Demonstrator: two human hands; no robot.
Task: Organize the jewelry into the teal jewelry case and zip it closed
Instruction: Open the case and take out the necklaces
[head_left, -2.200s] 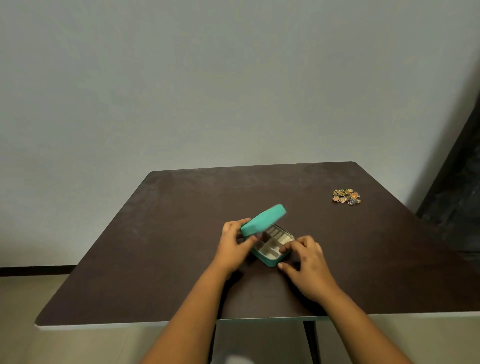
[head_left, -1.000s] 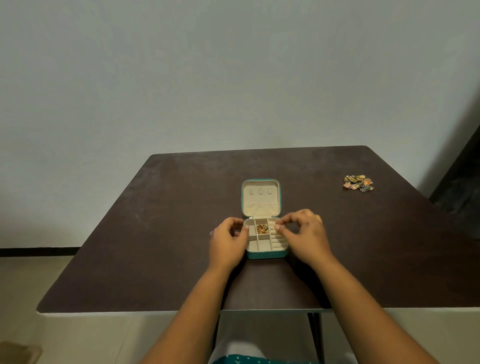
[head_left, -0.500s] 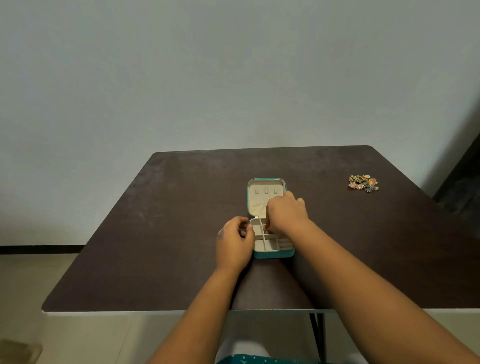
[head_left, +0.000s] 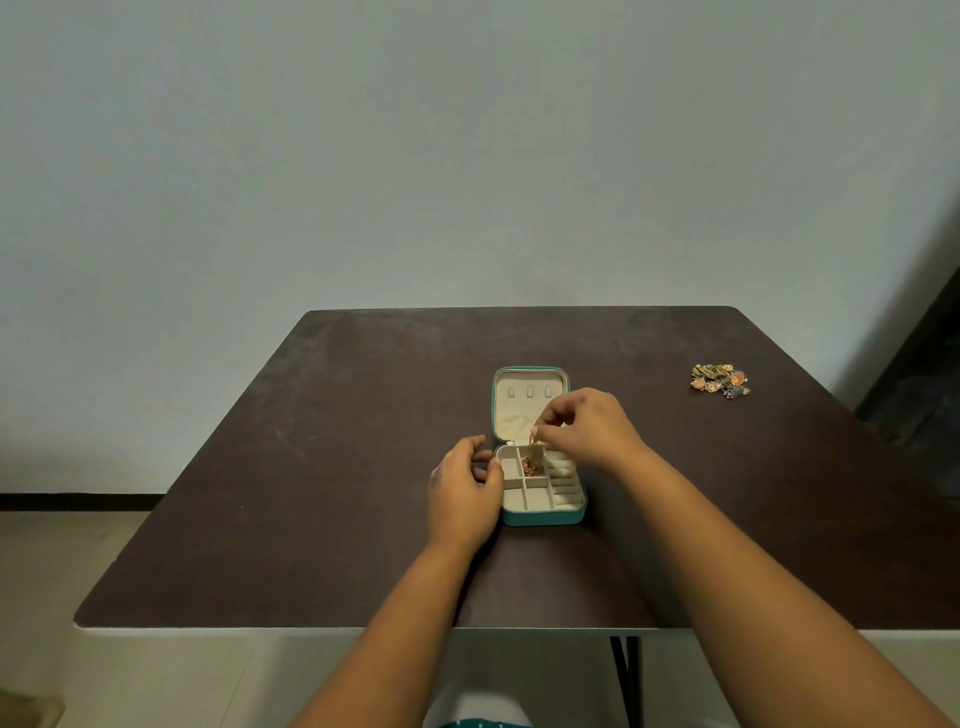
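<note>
The teal jewelry case (head_left: 543, 517) lies open on the dark table (head_left: 337, 467), its cream lid flat behind the compartmented tray. A small heap of gold jewelry (head_left: 531, 466) sits in a top middle compartment. My right hand (head_left: 587, 426) hovers over the tray and pinches a thin gold piece between thumb and fingertips, lifting it out of that heap. My left hand (head_left: 462, 491) rests at the case's left side, thumb and curled fingers touching its edge. A second pile of colourful jewelry (head_left: 720, 380) lies far right on the table.
The table's near edge runs just below my forearms, and a black table leg (head_left: 626, 680) shows under it. A grey wall stands behind the table. A dark doorway or panel (head_left: 924, 374) is at the far right.
The lid went from half raised to lying flat open. My right hand moved from the tray's right edge into the compartment and now lifts a gold piece upward. My left hand stayed at the left edge.
</note>
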